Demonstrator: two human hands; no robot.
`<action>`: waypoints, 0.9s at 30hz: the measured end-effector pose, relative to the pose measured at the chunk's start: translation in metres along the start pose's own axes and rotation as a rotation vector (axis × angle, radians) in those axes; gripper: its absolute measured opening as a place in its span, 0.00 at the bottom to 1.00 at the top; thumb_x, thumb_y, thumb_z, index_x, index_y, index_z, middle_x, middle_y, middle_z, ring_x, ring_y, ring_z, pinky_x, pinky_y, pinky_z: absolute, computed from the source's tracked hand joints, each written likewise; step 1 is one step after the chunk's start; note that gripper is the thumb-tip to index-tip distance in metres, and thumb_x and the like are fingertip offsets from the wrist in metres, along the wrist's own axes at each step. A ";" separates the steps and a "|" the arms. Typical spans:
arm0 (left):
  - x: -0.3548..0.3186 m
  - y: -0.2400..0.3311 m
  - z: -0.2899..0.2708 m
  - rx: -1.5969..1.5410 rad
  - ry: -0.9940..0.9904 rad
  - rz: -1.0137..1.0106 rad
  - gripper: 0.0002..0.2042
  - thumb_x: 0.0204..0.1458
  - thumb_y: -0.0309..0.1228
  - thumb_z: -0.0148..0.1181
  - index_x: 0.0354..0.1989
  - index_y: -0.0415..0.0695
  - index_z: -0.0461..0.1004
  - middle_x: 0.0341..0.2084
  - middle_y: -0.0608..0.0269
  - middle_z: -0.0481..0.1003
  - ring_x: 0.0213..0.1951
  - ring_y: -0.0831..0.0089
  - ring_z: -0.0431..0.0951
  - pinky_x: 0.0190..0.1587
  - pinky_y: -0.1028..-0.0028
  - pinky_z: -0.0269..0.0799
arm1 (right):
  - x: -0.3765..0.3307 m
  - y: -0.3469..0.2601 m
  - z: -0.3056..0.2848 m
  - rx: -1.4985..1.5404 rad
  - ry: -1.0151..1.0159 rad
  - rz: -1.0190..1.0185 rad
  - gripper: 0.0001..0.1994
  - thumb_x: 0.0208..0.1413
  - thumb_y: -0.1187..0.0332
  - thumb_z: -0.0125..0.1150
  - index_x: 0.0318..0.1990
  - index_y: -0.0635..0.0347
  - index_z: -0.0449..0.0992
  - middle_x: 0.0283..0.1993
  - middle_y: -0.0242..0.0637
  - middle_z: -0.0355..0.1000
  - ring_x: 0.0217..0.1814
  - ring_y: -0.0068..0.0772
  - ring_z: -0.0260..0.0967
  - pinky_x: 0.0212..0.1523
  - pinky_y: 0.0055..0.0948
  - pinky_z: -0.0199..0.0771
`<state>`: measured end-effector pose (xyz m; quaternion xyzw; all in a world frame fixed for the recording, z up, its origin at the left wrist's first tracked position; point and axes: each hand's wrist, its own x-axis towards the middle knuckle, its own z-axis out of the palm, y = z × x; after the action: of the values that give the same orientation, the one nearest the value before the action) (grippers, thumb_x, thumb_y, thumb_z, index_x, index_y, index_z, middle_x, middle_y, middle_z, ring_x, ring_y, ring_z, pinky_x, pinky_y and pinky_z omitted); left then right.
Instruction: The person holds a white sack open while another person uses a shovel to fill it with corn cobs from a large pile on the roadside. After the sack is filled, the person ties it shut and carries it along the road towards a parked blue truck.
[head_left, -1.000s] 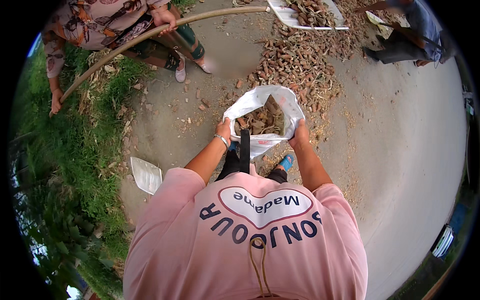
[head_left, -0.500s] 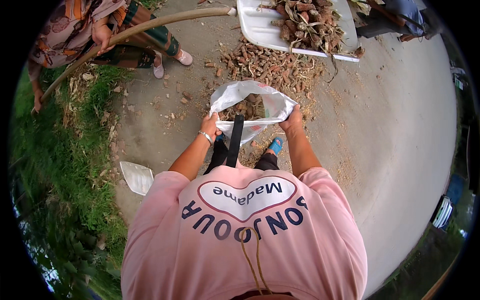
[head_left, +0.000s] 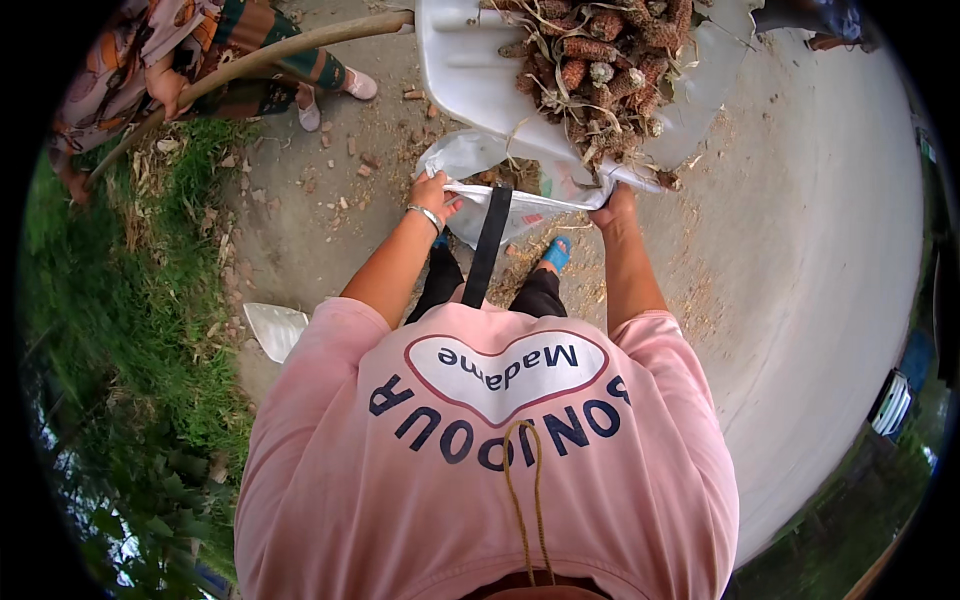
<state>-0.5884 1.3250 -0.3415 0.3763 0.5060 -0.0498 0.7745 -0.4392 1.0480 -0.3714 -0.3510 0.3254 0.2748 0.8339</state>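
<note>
A white plastic sack (head_left: 540, 211) hangs in front of my legs, its mouth spread between my two hands. My left hand (head_left: 434, 193) closes round the left side of the rim. At the right side, my right hand (head_left: 617, 205) grips the rim beside the shovel's near edge. A broad white shovel (head_left: 462, 88) heaped with dry corncobs (head_left: 612, 80) overlaps the sack's far side and hides part of the opening. Its near edge sits at the mouth; I cannot tell whether cobs are dropping in.
At far left a person's hand (head_left: 165, 88) holds the shovel's curved wooden handle (head_left: 300, 42). Another person (head_left: 815, 18) stands at far right. Grass (head_left: 170, 300) borders the concrete on the left. A white scoop-like piece (head_left: 275, 330) lies near it. Kernels and cob bits litter the ground.
The loaded shovel has come nearer, from beyond the ground pile to over the sack's far edge. My hands have shifted slightly outward and away from me, and the sack's mouth looks narrower.
</note>
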 end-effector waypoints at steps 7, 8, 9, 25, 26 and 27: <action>0.044 0.000 0.008 -0.569 -0.012 -0.029 0.14 0.54 0.27 0.35 0.49 0.42 0.57 0.48 0.51 0.60 0.50 0.56 0.63 0.49 0.50 0.60 | -0.008 0.009 0.003 0.119 0.021 -0.066 0.13 0.52 0.61 0.40 0.36 0.58 0.69 0.36 0.39 0.69 0.40 0.40 0.66 0.46 0.41 0.66; 0.047 0.001 0.014 -0.526 -0.014 -0.025 0.14 0.55 0.27 0.34 0.50 0.41 0.56 0.49 0.52 0.60 0.50 0.56 0.62 0.49 0.49 0.59 | -0.011 0.003 0.006 0.099 0.022 -0.071 0.16 0.53 0.58 0.37 0.39 0.59 0.68 0.39 0.40 0.68 0.42 0.41 0.65 0.47 0.42 0.65; 0.049 -0.005 0.013 -0.532 -0.011 -0.034 0.14 0.55 0.27 0.34 0.50 0.41 0.56 0.49 0.52 0.60 0.50 0.56 0.62 0.49 0.49 0.59 | -0.015 -0.001 0.013 0.073 0.020 -0.070 0.19 0.54 0.56 0.35 0.41 0.60 0.67 0.42 0.42 0.67 0.44 0.43 0.65 0.49 0.43 0.63; 0.045 -0.006 -0.010 -0.475 -0.009 -0.009 0.16 0.55 0.31 0.30 0.51 0.42 0.55 0.48 0.52 0.63 0.50 0.56 0.64 0.51 0.54 0.58 | -0.050 0.028 0.007 -0.081 0.154 -0.051 0.24 0.57 0.52 0.31 0.50 0.61 0.61 0.49 0.42 0.64 0.50 0.44 0.61 0.51 0.44 0.61; 0.036 0.001 -0.009 -0.405 -0.018 0.017 0.16 0.56 0.31 0.30 0.52 0.42 0.54 0.47 0.52 0.63 0.49 0.56 0.64 0.51 0.54 0.59 | -0.051 0.033 0.007 -0.050 0.079 -0.047 0.23 0.57 0.52 0.31 0.49 0.61 0.62 0.48 0.42 0.65 0.49 0.44 0.62 0.50 0.43 0.62; 0.045 -0.002 -0.013 -0.408 -0.020 0.024 0.16 0.56 0.31 0.30 0.52 0.42 0.54 0.47 0.52 0.63 0.49 0.56 0.64 0.51 0.54 0.59 | -0.052 0.036 0.007 -0.051 0.072 -0.049 0.23 0.57 0.52 0.31 0.49 0.61 0.62 0.48 0.42 0.65 0.49 0.44 0.62 0.50 0.43 0.62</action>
<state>-0.5772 1.3458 -0.3822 0.2171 0.4935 0.0592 0.8401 -0.4946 1.0634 -0.3438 -0.3898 0.3394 0.2498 0.8188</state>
